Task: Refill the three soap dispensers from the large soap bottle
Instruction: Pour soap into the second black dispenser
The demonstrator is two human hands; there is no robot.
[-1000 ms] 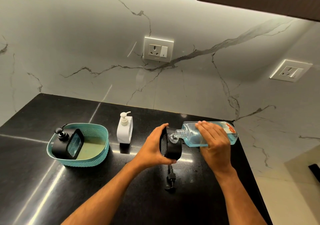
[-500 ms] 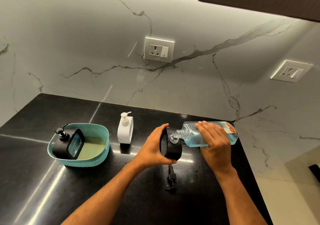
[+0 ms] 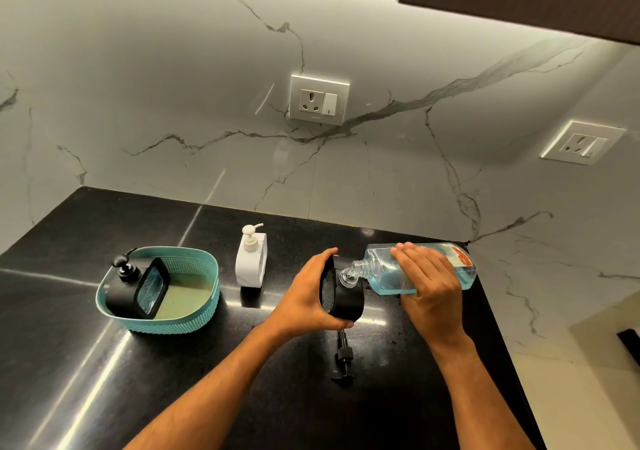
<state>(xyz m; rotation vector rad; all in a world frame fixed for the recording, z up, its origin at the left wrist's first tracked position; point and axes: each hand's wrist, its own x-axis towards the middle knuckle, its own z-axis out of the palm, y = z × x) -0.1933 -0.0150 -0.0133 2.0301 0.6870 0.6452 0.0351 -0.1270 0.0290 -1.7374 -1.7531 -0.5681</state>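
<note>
My left hand (image 3: 306, 294) grips a black soap dispenser (image 3: 346, 297) that stands on the black counter with its pump off. My right hand (image 3: 429, 287) grips the large clear soap bottle (image 3: 381, 273), which holds blue liquid and lies tipped on its side. The bottle's open neck rests at the top opening of the black dispenser. The removed black pump (image 3: 343, 359) lies on the counter just in front of that dispenser. A white dispenser (image 3: 251, 259) stands upright to the left. A second black dispenser (image 3: 133, 288) sits inside a teal basket (image 3: 204, 307).
The black counter (image 3: 104, 380) ends at a marble wall behind and at an edge on the right, just past the bottle. Two wall sockets (image 3: 318, 100) sit on the marble above. The basket's floor holds a pale green liner.
</note>
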